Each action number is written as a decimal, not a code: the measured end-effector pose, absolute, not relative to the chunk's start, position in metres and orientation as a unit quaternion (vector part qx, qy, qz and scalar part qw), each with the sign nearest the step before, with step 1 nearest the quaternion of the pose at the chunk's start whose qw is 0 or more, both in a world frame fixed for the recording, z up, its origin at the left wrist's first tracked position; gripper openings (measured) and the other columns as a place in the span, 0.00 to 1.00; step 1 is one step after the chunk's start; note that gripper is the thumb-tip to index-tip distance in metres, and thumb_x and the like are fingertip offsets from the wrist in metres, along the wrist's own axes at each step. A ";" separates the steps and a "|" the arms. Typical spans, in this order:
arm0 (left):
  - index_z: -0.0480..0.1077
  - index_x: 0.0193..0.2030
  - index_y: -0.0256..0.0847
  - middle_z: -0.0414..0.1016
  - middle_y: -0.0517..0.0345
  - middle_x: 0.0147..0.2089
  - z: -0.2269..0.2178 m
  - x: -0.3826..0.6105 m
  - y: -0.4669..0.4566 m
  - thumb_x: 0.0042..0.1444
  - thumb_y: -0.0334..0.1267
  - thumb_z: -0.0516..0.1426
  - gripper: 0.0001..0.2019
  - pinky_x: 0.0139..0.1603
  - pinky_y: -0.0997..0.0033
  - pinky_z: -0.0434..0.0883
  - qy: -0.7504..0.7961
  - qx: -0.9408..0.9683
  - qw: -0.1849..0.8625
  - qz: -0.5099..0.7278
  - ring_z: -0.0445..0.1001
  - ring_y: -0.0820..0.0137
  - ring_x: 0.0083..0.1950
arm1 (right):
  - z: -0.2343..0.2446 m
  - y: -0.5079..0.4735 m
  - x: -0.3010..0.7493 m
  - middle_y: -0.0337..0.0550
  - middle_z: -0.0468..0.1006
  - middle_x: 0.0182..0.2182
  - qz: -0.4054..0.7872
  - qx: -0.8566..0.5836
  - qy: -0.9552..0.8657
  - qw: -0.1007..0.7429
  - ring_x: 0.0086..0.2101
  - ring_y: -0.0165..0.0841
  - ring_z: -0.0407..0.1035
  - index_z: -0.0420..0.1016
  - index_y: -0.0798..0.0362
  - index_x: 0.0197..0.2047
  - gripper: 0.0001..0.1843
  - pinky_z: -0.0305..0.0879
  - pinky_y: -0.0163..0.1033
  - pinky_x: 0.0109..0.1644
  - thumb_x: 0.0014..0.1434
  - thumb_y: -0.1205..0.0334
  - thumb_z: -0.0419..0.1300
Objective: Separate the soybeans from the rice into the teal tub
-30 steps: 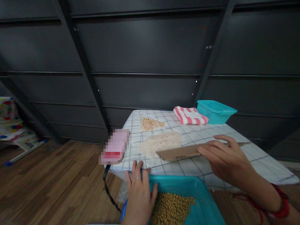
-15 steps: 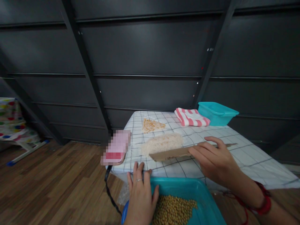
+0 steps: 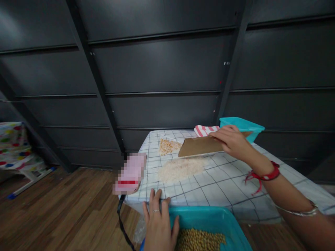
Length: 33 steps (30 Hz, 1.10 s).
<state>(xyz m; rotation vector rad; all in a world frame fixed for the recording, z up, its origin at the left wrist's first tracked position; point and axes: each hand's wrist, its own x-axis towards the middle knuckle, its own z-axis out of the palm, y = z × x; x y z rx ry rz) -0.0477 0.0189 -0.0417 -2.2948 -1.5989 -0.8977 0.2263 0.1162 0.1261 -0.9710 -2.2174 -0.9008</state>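
My right hand (image 3: 229, 141) pinches a flat piece of brown cardboard (image 3: 199, 146) by its upper edge. The cardboard is tilted, its long lower edge just beyond a flattened pile of white rice (image 3: 180, 169). Past its left end lies a smaller patch of yellow grains mixed with white ones (image 3: 167, 146). My left hand (image 3: 161, 223) lies across the left corner of a teal basin (image 3: 201, 211), fingers stretched and apart towards the table edge, thumb over the inside. Yellow-green beans (image 3: 200, 240) cover part of the basin's bottom.
The table has a white checked cloth (image 3: 222, 181). At its back stand a second teal basin (image 3: 239, 123) and a folded pink-striped towel (image 3: 205, 130), partly behind my right hand. A blurred pink object (image 3: 131, 172) with a black strap lies at the left edge. A dark panelled wall (image 3: 162, 66) rises behind.
My right hand has moved the cardboard away from me, from the near side of the rice to its far side. The rice looks flatter and more spread. My left hand stays on the basin.
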 end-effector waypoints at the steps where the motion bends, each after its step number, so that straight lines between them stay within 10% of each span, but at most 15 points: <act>1: 0.63 0.44 0.38 0.60 0.39 0.55 -0.041 -0.045 0.018 0.51 0.32 0.48 0.13 0.49 0.36 0.60 -0.534 -0.782 0.106 -0.303 0.53 0.45 0.60 | 0.123 0.123 0.229 0.40 0.73 0.28 -0.332 -0.359 -0.826 0.281 0.33 0.34 0.65 0.68 0.51 0.39 0.18 0.55 0.42 0.40 0.49 0.76 0.46; 33: 0.63 0.42 0.38 0.65 0.40 0.52 -0.034 0.010 0.000 0.48 0.35 0.48 0.13 0.51 0.38 0.57 -0.569 -0.761 0.191 -0.244 0.55 0.47 0.59 | 0.104 0.101 0.282 0.37 0.72 0.26 -0.341 -0.286 -0.787 0.427 0.29 0.32 0.61 0.69 0.50 0.43 0.18 0.53 0.46 0.43 0.51 0.73 0.47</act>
